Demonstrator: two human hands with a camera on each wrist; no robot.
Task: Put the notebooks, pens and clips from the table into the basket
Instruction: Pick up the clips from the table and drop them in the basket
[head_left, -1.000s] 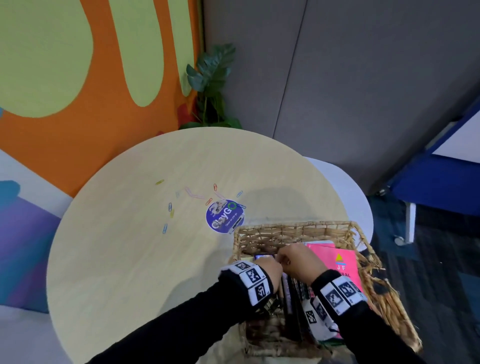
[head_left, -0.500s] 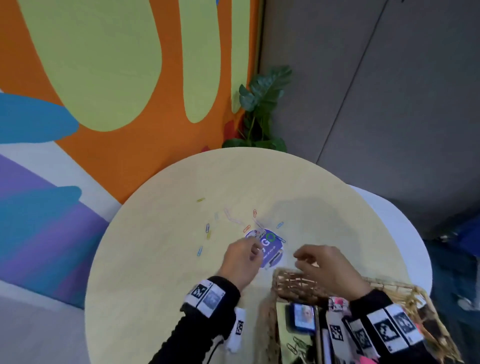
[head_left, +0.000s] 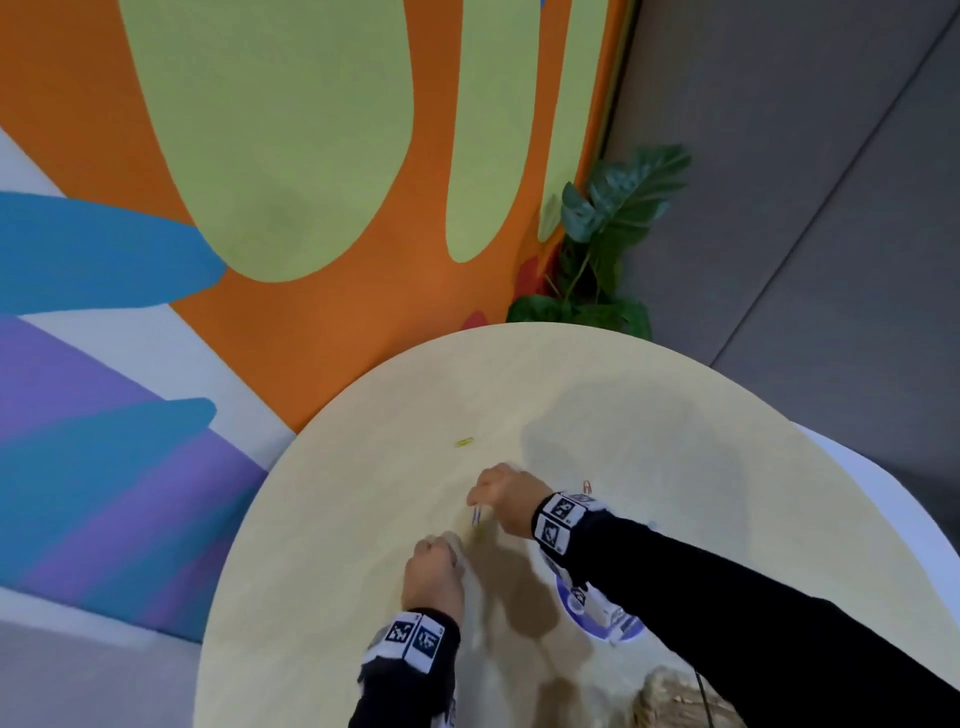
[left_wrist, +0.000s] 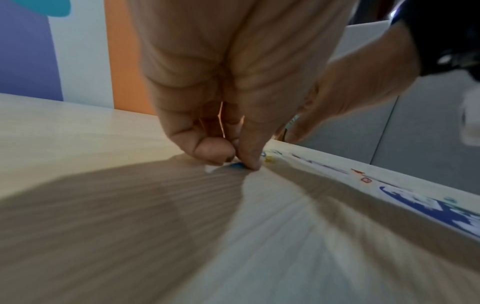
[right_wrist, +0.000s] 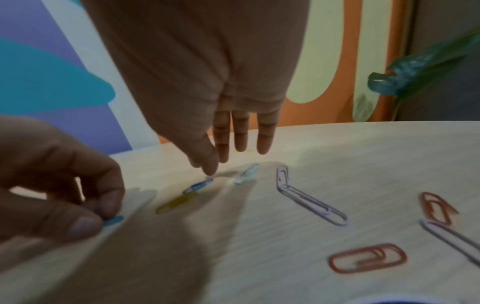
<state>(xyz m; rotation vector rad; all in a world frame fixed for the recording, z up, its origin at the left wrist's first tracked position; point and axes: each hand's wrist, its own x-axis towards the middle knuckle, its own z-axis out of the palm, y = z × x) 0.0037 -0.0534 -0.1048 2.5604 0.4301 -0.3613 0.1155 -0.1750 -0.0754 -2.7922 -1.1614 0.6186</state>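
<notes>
Both arms reach over the round counter (head_left: 675, 415), where the left hand (head_left: 434, 571) bends down and pinches a blue clip (left_wrist: 236, 165) lying flat between thumb and forefinger, while the right hand (head_left: 506, 496) hovers relaxed, fingers straight, over another blue clip (right_wrist: 198, 185), holding nothing.

Black sleeves (head_left: 727, 587), white wristbands (head_left: 558, 519) printed with black square markers.
</notes>
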